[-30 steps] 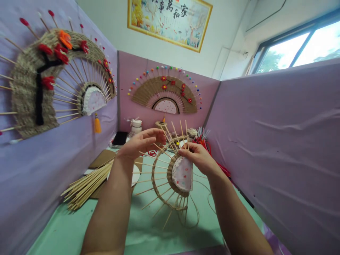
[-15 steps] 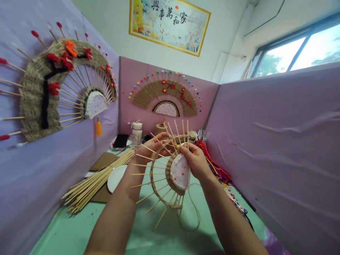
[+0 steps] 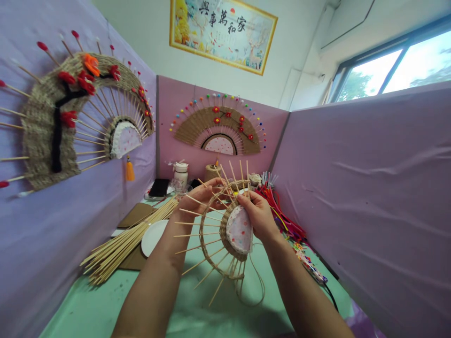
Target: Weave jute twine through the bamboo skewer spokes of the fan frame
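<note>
A half-made woven fan [image 3: 230, 232] is held upright above the green tabletop [image 3: 105, 310]. It has a white dotted half-disc centre, a twine band and several bamboo spokes sticking out. My right hand [image 3: 259, 213] grips the fan by the flat edge of the half-disc, fingers pinched at the top. Behind the upper spokes, my left hand [image 3: 199, 197] has its fingers curled and closed among the spokes and the twine. A loose length of twine [image 3: 259, 286] hangs from the fan onto the table.
A bundle of bamboo sticks [image 3: 123, 246] lies at left beside a white disc [image 3: 153, 237] and brown cardboard [image 3: 136, 216]. A jar [image 3: 181, 176], a twine spool [image 3: 212, 172] and red pipe cleaners [image 3: 282, 216] stand at the back. Finished fans [image 3: 218, 129] hang on purple partitions.
My left hand moved from in front of the upper spokes to behind them and closed on the weave. The fan shifted slightly; the right hand kept its hold.
</note>
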A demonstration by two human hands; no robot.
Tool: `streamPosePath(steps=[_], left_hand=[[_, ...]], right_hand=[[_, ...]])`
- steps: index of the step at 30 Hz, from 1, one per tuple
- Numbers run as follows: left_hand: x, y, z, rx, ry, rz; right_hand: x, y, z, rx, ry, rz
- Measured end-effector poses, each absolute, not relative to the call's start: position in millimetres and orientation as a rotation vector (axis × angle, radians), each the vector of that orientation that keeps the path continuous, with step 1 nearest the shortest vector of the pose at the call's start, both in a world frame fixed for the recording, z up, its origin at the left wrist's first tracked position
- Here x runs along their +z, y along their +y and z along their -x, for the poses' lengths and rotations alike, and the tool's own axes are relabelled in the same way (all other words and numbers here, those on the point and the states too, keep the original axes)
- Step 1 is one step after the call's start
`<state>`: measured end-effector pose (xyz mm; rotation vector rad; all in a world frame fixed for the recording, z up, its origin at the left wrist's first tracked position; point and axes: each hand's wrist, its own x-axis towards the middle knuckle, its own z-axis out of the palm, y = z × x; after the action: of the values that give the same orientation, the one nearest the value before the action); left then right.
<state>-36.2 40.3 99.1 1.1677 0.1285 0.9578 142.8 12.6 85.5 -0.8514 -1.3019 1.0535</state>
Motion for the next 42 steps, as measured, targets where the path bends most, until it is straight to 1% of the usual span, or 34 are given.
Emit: streamPosePath(steps=[6, 10, 14, 18, 23, 29, 34, 39, 42], left_hand=[[113.3, 35.6, 36.5, 1.006, 0.336, -1.227], [113.5, 33.0, 34.8, 0.943, 0.328, -1.265], [111.4, 34.1, 31.5, 0.926, 0.323, -1.26], [110.9, 34.6, 33.4, 0.953, 0.323, -1.268], [109.8, 39.5, 39.2, 0.959, 0.356, -1.285], [107.4, 40.4, 33.2, 0.902, 0.367, -1.364], [106.8, 36.3, 21.6, 0.842, 0.394, -1.429], [109.3, 31.2, 12.5, 0.895, 0.431, -1.431], [109.2, 29.9, 9.4, 0.891, 0.439, -1.407]], right_hand=[[88.3, 17.5, -152.1, 1.033, -1.41, 0.907], [97.2, 18.0, -153.4, 1.013, -1.418, 0.894], [99.7, 19.4, -152.1, 1.124, -1.403, 0.817], [99.7, 19.4, -167.5, 1.114, -1.501, 0.925], [112.6, 11.4, -197.6, 0.897, -1.728, 0.991], [126.7, 4.7, -204.5, 0.547, -1.608, 1.02], [131.2, 9.5, -200.8, 0.381, -1.574, 1.019], [134.5, 10.0, -203.8, 0.261, -1.605, 1.024], [141.3, 8.8, -207.2, 0.111, -1.688, 1.002]])
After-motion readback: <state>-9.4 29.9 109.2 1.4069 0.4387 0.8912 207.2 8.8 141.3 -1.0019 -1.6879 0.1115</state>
